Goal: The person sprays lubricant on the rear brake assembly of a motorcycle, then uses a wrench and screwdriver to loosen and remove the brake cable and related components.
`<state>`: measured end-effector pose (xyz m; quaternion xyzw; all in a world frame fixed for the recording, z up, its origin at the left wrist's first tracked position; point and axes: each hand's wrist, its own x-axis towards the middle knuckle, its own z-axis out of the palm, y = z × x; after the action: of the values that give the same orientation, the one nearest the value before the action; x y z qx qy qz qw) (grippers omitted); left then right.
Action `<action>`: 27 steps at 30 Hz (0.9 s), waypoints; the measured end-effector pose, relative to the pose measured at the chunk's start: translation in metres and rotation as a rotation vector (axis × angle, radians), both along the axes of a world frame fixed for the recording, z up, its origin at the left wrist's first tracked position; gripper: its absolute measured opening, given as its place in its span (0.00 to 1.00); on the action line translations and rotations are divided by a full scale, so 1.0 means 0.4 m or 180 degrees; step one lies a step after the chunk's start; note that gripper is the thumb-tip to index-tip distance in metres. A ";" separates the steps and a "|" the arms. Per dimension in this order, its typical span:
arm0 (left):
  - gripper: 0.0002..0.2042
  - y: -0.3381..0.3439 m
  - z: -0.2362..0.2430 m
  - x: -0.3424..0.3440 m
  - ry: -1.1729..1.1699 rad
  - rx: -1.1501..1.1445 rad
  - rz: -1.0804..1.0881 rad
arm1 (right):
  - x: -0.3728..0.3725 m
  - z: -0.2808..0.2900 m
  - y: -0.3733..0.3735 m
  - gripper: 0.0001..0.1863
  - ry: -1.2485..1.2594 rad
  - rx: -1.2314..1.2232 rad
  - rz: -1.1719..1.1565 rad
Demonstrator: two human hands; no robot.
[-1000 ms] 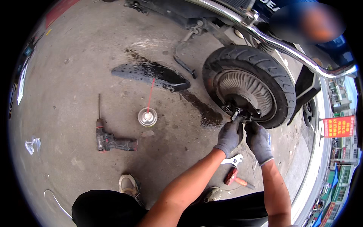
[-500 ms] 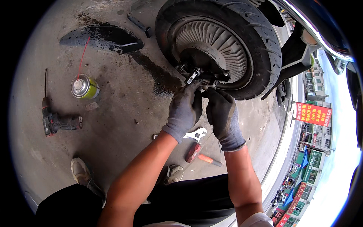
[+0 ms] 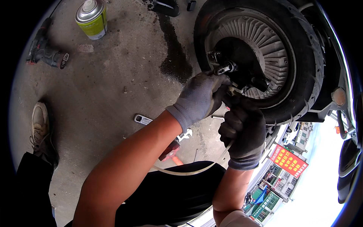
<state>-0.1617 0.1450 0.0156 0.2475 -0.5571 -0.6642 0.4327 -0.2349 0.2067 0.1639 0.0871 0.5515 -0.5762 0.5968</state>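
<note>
My left hand (image 3: pixel 200 92), in a grey glove, is closed at metal fittings (image 3: pixel 227 68) on the hub of a motor scooter's rear wheel (image 3: pixel 276 56). What its fingertips grip is hidden. My right hand (image 3: pixel 242 132), also gloved, is closed just below and right of it, around a pale thin hose (image 3: pixel 189 172) that curves down over my leg. A small brassy piece (image 3: pixel 233 90) shows between both hands. Beneath my left forearm lie an adjustable wrench (image 3: pixel 143 119) and a red hammer (image 3: pixel 169 149), both partly hidden.
A green spray can (image 3: pixel 92 27) and a power drill (image 3: pixel 49 55) lie at the upper left. A dark wet patch (image 3: pixel 174 64) runs beside the tyre. My shoe (image 3: pixel 39 125) is at left. A chrome rail (image 3: pixel 349 94) edges the right side, with street buildings beyond.
The view has shifted and moved nearer the wheel. My right hand has turned and sits lower relative to my left. The pale hose now shows from it, hanging across my leg.
</note>
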 end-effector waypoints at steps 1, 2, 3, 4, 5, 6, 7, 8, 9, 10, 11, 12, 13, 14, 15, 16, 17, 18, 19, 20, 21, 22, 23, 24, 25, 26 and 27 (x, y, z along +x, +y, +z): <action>0.12 -0.004 -0.004 -0.001 0.0072 0.0068 -0.0020 | -0.004 -0.004 0.008 0.11 -0.0034 -0.0080 0.0011; 0.12 -0.006 -0.006 -0.002 0.0147 0.0134 -0.0046 | -0.008 0.004 0.013 0.12 -0.0038 -0.0079 -0.0164; 0.12 -0.001 -0.008 -0.007 0.0205 0.0189 0.0075 | -0.010 0.009 0.009 0.11 0.0089 -0.0022 -0.0069; 0.11 0.004 -0.006 -0.014 0.0263 0.0241 0.0194 | -0.012 0.014 0.003 0.11 0.0216 0.0031 0.0024; 0.11 0.009 -0.005 -0.018 0.0321 0.0292 0.0310 | -0.012 0.018 0.000 0.11 0.0344 0.0082 0.0116; 0.11 0.011 -0.004 -0.023 0.0286 0.0310 0.0308 | -0.010 0.021 0.002 0.13 0.0392 0.0071 0.0069; 0.11 0.010 -0.003 -0.023 0.0252 0.0327 0.0304 | -0.014 0.019 0.006 0.13 0.0374 -0.0017 0.0083; 0.10 0.011 -0.003 -0.026 0.0218 0.0341 0.0300 | -0.020 0.016 0.008 0.14 0.0356 -0.0108 0.0098; 0.11 0.012 -0.006 -0.029 0.0250 0.0327 0.0338 | -0.020 0.012 0.006 0.15 0.0324 -0.0213 0.0118; 0.11 0.012 -0.009 -0.031 0.0280 0.0312 0.0378 | -0.014 0.013 0.000 0.15 0.0490 -0.0170 0.0078; 0.11 0.015 -0.008 -0.034 0.0309 0.0295 0.0420 | -0.010 0.015 -0.007 0.15 0.0664 -0.0129 0.0041; 0.11 0.016 -0.005 -0.032 0.0255 0.0363 0.0419 | -0.021 0.015 -0.012 0.15 0.0709 -0.0179 0.0303; 0.11 0.018 0.001 -0.032 0.0200 0.0431 0.0420 | -0.028 0.015 -0.015 0.15 0.0750 -0.0231 0.0567; 0.12 0.019 0.006 -0.030 0.0145 0.0499 0.0422 | -0.028 0.015 -0.015 0.15 0.0821 -0.0174 0.0501; 0.12 0.017 0.017 -0.026 0.0065 0.0546 0.0385 | -0.032 0.016 -0.017 0.15 0.0903 -0.0123 0.0440; 0.13 0.015 0.029 -0.020 -0.0014 0.0594 0.0347 | -0.035 0.017 -0.019 0.15 0.0985 -0.0072 0.0380; 0.13 0.014 0.038 -0.016 -0.0092 0.0642 0.0310 | -0.040 0.014 -0.019 0.15 0.0857 -0.0152 0.0423; 0.13 0.012 0.040 -0.015 -0.0122 0.0668 0.0293 | -0.046 0.010 -0.019 0.15 0.0730 -0.0233 0.0468; 0.14 0.011 0.041 -0.014 -0.0151 0.0694 0.0275 | -0.048 0.010 -0.021 0.16 0.0602 -0.0313 0.0511; 0.14 0.010 0.042 -0.013 -0.0181 0.0719 0.0256 | -0.046 0.012 -0.024 0.16 0.0736 -0.0228 0.0437; 0.14 0.013 0.043 -0.011 -0.0134 0.0797 0.0240 | -0.033 0.015 -0.026 0.16 0.0865 -0.0136 0.0343; 0.14 0.017 0.045 -0.008 -0.0088 0.0875 0.0223 | -0.024 0.018 -0.030 0.16 0.0975 0.0013 0.0231; 0.13 0.020 0.046 -0.006 -0.0041 0.0953 0.0205 | -0.016 0.020 -0.033 0.16 0.1080 0.0172 0.0120; 0.13 0.022 0.044 -0.004 -0.0059 0.0827 0.0237 | -0.013 0.019 -0.044 0.16 0.1172 0.0366 -0.0002; 0.13 0.028 0.042 -0.002 -0.0079 0.0701 0.0268 | -0.014 0.020 -0.049 0.16 0.1038 0.0393 -0.0004; 0.13 0.033 0.041 -0.001 -0.0099 0.0576 0.0298 | -0.015 0.024 -0.051 0.16 0.0907 0.0424 -0.0013; 0.13 0.027 0.054 0.012 -0.0040 0.0695 0.0050 | -0.023 0.029 -0.049 0.15 0.0553 0.0284 0.0100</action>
<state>-0.1569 0.1558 0.0373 0.3018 -0.4822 -0.7159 0.4048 -0.2440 0.1871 0.1755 0.0547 0.6276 -0.5470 0.5512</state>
